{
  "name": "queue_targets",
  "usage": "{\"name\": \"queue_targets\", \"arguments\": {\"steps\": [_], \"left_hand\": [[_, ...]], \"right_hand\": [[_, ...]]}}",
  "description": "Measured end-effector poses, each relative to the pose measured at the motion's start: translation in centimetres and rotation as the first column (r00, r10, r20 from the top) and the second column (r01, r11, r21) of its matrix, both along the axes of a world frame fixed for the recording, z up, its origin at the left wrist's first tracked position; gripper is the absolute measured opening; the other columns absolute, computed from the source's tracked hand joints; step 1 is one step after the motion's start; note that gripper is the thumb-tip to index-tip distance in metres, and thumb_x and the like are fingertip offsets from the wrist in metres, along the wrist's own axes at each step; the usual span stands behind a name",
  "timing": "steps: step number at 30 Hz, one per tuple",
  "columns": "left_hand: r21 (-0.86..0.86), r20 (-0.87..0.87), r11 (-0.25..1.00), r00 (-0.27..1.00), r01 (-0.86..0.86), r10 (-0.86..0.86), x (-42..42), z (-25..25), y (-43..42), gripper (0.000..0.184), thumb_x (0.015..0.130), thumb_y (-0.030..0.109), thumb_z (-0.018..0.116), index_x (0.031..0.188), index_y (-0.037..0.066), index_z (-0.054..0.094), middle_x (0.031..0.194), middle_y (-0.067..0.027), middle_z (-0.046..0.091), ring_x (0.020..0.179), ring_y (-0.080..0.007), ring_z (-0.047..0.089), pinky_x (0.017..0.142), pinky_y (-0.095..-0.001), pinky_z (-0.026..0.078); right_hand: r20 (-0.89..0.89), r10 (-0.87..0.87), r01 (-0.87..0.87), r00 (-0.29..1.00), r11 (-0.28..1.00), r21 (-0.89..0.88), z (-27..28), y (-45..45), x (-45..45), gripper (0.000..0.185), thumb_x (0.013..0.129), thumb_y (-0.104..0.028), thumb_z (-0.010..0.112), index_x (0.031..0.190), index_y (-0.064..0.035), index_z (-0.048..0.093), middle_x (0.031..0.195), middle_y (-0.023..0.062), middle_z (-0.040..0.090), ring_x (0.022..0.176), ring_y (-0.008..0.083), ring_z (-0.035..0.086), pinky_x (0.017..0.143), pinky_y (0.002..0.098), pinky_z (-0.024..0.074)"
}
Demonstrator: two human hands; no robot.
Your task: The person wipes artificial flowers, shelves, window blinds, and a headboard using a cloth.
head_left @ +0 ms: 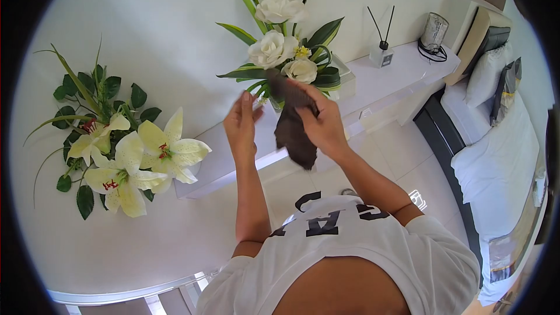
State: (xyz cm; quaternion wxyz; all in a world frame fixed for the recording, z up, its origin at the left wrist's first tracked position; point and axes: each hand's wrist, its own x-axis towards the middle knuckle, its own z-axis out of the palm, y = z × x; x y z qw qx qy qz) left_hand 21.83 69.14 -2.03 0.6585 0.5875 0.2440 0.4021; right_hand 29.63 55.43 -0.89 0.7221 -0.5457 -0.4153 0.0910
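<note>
A bed (496,163) made up in white, with pillows at its head and a dark side rail, fills the far right. Along the wall runs a long, narrow white worktop (396,79). Near its left end spreads an arrangement of pale yellow lilies (129,175) with dark green leaves. Farther along stands a somewhat smaller arrangement of white roses (273,49) amid long green leaves, directly beyond the hands. In front of its lower leaves, and overlapping them in view, is a dark brown cloth (296,140); the right hand (319,118) pinches it between thumb and fingers, and its lower end hangs loose. The left hand (241,121) is raised just beside it, fingers loosely bent; whether they grip a leaf I cannot tell. Toward the bed sit a silvery glass lamp (434,30), a reed diffuser (382,55) with two dark sticks, and a coiled black cable (433,53) at the lamp's foot.
</note>
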Motion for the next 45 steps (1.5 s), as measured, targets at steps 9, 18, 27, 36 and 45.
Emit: {"name": "queue_targets", "arguments": {"steps": [9, 18, 27, 36, 45], "left_hand": [[-0.022, 0.286, 0.978, 0.939, 0.207, -0.192, 3.1, 2.3, 2.6, 0.028, 0.088, 0.017, 0.053, 0.108, -0.003, 0.055, 0.095, -0.0105, 0.061, 0.080, -0.0139, 0.059, 0.072, -0.0267, 0.049], [-0.203, 0.193, 0.945, 0.957, 0.255, -0.217, 1.8, 3.1, 1.6, 0.064, 0.087, 0.057, 0.034, 0.107, -0.001, 0.050, 0.101, -0.0108, 0.057, 0.088, -0.0179, 0.055, 0.079, -0.0297, 0.046], [-0.121, 0.292, 0.902, 0.883, 0.415, -0.367, 2.5, 2.6, 2.7, 0.065, 0.092, 0.049, 0.027, 0.120, -0.007, 0.043, 0.113, -0.0172, 0.053, 0.104, -0.0222, 0.051, 0.091, -0.0313, 0.039], [-0.057, 0.152, 0.980, 0.972, 0.188, -0.178, 4.3, 2.7, 3.7, 0.050, 0.087, 0.037, 0.050, 0.110, -0.007, 0.048, 0.095, -0.0153, 0.057, 0.071, -0.0192, 0.061, 0.062, -0.0262, 0.052], [-0.029, 0.158, 0.999, 0.987, 0.023, -0.019, 6.4, 2.5, 2.4, 0.042, 0.076, 0.008, 0.058, 0.109, -0.010, 0.039, 0.091, -0.0209, 0.055, 0.072, -0.0298, 0.062, 0.057, -0.0332, 0.057]], "right_hand": [[0.400, -0.334, 0.388, 0.853, 0.920, -0.058, -1.7, 7.2, 2.3, 0.048, 0.075, -0.008, 0.054, 0.118, 0.0086, 0.042, 0.114, 0.0233, 0.047, 0.105, 0.0347, 0.047, 0.091, 0.0366, 0.0364], [0.582, -0.165, 0.264, 0.796, 0.960, -0.089, 0.5, 7.3, -1.2, 0.051, 0.071, 0.000, 0.050, 0.121, 0.0076, 0.040, 0.123, 0.0256, 0.040, 0.096, 0.0412, 0.043, 0.089, 0.0410, 0.0348], [0.478, -0.191, 0.378, 0.857, 0.864, -0.333, -0.4, 6.7, 0.4, 0.055, 0.073, 0.001, 0.050, 0.125, 0.0042, 0.036, 0.129, 0.0256, 0.034, 0.103, 0.0434, 0.042, 0.091, 0.0408, 0.0363], [0.151, 0.092, -0.087, 0.984, 0.995, -0.039, 2.5, 0.8, 0.6, 0.040, 0.071, 0.004, 0.049, 0.111, 0.0026, 0.052, 0.099, 0.0178, 0.059, 0.087, 0.0239, 0.059, 0.077, 0.0285, 0.0453], [-0.070, -0.020, 0.006, 0.997, 0.980, -0.198, 1.6, -3.2, 3.5, 0.037, 0.073, 0.001, 0.050, 0.110, 0.0024, 0.053, 0.089, 0.0147, 0.061, 0.077, 0.0163, 0.057, 0.073, 0.0267, 0.0440]]}}
